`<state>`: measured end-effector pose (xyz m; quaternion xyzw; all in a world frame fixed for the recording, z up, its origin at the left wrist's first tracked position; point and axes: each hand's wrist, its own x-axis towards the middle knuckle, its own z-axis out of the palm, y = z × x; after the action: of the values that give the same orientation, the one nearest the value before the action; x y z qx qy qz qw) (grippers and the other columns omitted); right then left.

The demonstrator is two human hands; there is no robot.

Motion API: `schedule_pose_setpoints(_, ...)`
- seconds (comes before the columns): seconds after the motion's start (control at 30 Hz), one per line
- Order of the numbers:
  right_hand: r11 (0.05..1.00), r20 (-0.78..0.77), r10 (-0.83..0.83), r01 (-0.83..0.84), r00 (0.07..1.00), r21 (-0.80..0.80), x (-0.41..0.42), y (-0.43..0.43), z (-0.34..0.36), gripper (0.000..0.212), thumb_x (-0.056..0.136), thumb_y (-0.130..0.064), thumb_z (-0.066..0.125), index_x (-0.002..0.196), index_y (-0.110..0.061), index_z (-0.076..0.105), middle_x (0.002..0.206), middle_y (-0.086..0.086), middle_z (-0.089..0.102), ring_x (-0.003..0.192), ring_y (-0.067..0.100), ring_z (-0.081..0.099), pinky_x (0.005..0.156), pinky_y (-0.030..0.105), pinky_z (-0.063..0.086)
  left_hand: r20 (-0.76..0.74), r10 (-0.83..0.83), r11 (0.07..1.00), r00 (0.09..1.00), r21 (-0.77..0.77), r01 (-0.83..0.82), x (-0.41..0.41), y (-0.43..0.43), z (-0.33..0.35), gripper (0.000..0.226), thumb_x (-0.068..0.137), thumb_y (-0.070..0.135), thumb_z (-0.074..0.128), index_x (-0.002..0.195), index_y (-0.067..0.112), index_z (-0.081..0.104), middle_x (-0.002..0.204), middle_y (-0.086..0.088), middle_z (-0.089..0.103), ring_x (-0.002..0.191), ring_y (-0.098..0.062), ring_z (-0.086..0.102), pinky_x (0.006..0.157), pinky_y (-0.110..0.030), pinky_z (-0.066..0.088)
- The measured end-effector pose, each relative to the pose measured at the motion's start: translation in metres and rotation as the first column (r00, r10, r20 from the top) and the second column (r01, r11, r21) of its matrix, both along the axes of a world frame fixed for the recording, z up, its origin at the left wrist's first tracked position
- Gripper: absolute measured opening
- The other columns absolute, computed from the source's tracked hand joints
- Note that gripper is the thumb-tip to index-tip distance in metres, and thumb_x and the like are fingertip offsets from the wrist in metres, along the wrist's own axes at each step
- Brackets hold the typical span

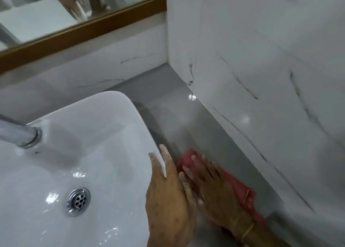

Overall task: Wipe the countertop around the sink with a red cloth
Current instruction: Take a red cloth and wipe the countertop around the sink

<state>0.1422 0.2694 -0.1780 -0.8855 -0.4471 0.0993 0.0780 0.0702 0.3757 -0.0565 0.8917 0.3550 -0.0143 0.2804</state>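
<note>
A red cloth lies flat on the glossy grey countertop in the narrow strip between the white sink and the marbled side wall. My right hand presses down on the cloth with fingers spread, covering most of it. My left hand rests on the sink's right rim, fingers stretched forward and holding nothing. The basin is wet, with a chrome drain at its bottom.
A chrome tap reaches in from the left over the basin. A white marbled wall borders the counter on the right. A wood-framed mirror hangs above the back splash.
</note>
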Motion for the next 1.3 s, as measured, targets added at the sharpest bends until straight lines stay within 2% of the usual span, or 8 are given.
schedule_pose_setpoints(0.2,0.941,0.038,-0.324,0.326,0.945,-0.089,0.081,0.050,0.010,0.062,0.093,-0.046,0.032,0.148,-0.023,0.015,0.159,0.015,0.013,0.144,0.038,0.012,0.118,0.051,0.018,0.040,-0.009,1.000,0.999,0.028,0.008,-0.001,0.002,-0.005,0.065,0.093,0.039,0.022,0.141,0.035,-0.022,0.159,-0.003,-0.006,0.120,-0.027,0.052,0.094,-0.042,0.048)
schedule_pose_setpoints(0.37,0.978,0.108,-0.113,0.091,0.988,0.190,0.014,0.078,0.024,0.051,0.086,-0.028,0.054,0.134,-0.018,0.038,0.138,0.006,0.055,0.128,0.024,0.039,0.101,0.038,0.046,0.060,-0.004,0.999,0.998,0.040,0.001,0.000,0.000,-0.005,0.063,0.089,0.049,0.012,0.142,0.034,-0.018,0.160,-0.003,-0.001,0.131,-0.028,0.042,0.102,-0.043,0.042)
schedule_pose_setpoints(0.43,0.945,0.036,-0.081,0.065,0.996,0.321,-0.006,0.049,0.029,0.043,0.095,-0.029,0.035,0.136,-0.018,0.034,0.143,0.002,0.043,0.132,0.018,0.030,0.108,0.038,0.037,0.066,-0.001,0.999,0.998,0.050,-0.002,-0.001,0.002,-0.005,0.063,0.089,0.049,0.012,0.143,0.033,-0.016,0.160,-0.004,0.000,0.130,-0.028,0.044,0.101,-0.041,0.043)
schedule_pose_setpoints(0.67,0.971,0.067,-0.222,0.227,0.973,-0.079,0.005,-0.050,0.011,0.056,0.095,-0.051,0.022,0.146,-0.027,0.024,0.157,0.009,0.022,0.143,0.034,0.022,0.118,0.046,0.020,0.107,-0.008,0.998,0.994,0.059,0.002,-0.001,0.005,-0.004,0.070,0.093,0.034,0.036,0.145,0.027,-0.010,0.158,-0.013,0.008,0.114,-0.030,0.057,0.085,-0.036,0.052)
schedule_pose_setpoints(0.8,0.913,0.075,-0.401,0.405,0.913,-0.053,-0.008,-0.020,0.011,0.059,0.094,-0.047,0.037,0.147,-0.025,0.021,0.157,0.013,0.023,0.142,0.038,0.021,0.115,0.051,0.023,0.150,0.008,0.999,0.989,0.047,-0.016,0.000,0.004,-0.006,0.070,0.093,0.033,0.037,0.146,0.026,-0.009,0.157,-0.015,0.012,0.115,-0.033,0.056,0.087,-0.040,0.051)
schedule_pose_setpoints(1.07,0.987,0.021,-0.158,0.158,0.987,-0.008,-0.103,-0.070,-0.002,0.064,0.087,-0.048,0.041,0.146,-0.032,0.021,0.156,0.007,0.026,0.139,0.035,0.031,0.111,0.052,0.034,0.161,-0.010,1.000,0.987,0.027,0.005,-0.002,0.003,-0.004,0.065,0.094,0.034,0.032,0.145,0.027,-0.009,0.156,-0.020,0.012,0.115,-0.039,0.054,0.092,-0.053,0.049)
schedule_pose_setpoints(1.2,0.902,0.039,-0.423,0.425,0.905,-0.073,-0.060,-0.080,0.013,0.066,0.092,-0.055,0.005,0.146,-0.024,0.026,0.155,0.013,0.026,0.142,0.039,0.023,0.113,0.055,0.030,0.136,0.036,0.999,0.990,0.015,-0.038,0.000,0.004,-0.008,0.065,0.095,0.033,0.032,0.146,0.026,-0.008,0.156,-0.019,0.012,0.125,-0.040,0.046,0.096,-0.053,0.043)
schedule_pose_setpoints(1.3,0.873,-0.012,-0.488,0.488,0.873,0.008,-0.107,-0.059,0.016,0.061,0.093,-0.050,0.019,0.146,-0.019,0.027,0.155,0.016,0.026,0.141,0.041,0.024,0.113,0.056,0.026,0.072,0.035,0.999,0.997,0.027,-0.037,0.001,0.001,-0.006,0.065,0.097,0.036,0.032,0.147,0.022,-0.006,0.157,-0.018,0.011,0.132,-0.039,0.039,0.099,-0.052,0.041)
